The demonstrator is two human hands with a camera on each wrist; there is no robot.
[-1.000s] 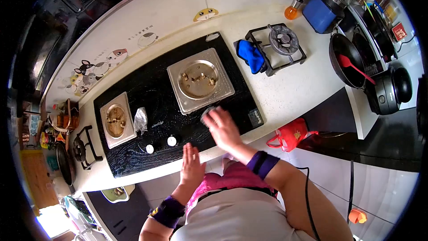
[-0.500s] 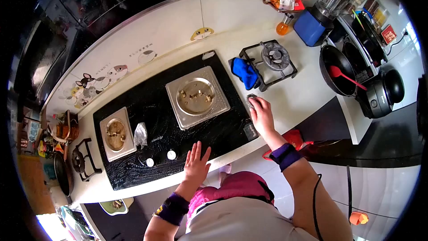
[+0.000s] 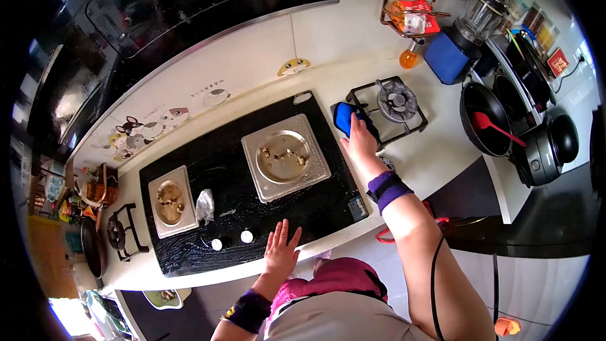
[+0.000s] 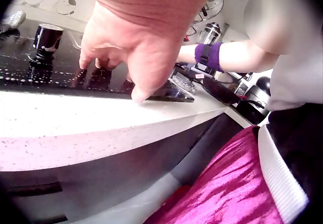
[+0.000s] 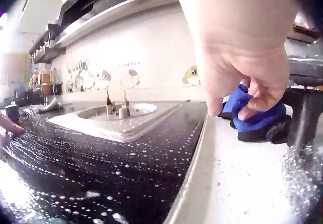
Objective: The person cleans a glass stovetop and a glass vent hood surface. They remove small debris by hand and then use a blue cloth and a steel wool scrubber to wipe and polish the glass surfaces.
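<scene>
In the head view my right hand (image 3: 361, 145) reaches over the blue cloth (image 3: 344, 118) beside the loose burner grate. The right wrist view shows the bent fingertips (image 5: 247, 114) touching this cloth, the thumb set apart to its left. A silvery steel wool scrubber (image 5: 303, 176) lies on the white counter below that hand. My left hand (image 3: 281, 251) rests at the front edge of the black gas cooktop (image 3: 208, 170), fingers extended and holding nothing. Wet, foamy streaks cover the glass.
Two metal burner trays (image 3: 251, 151) sit on the cooktop, with a crumpled silvery piece (image 3: 204, 206) and two knobs (image 3: 247, 236) nearby. The burner grate (image 3: 413, 127) stands right of the cloth. Further right are a blue blender (image 3: 449, 57) and a wok (image 3: 483, 129) with a red spatula.
My right hand has moved from the cooktop to the right, left the steel wool scrubber on the counter and reached up to the blue cloth. The left hand stays near the front edge.
</scene>
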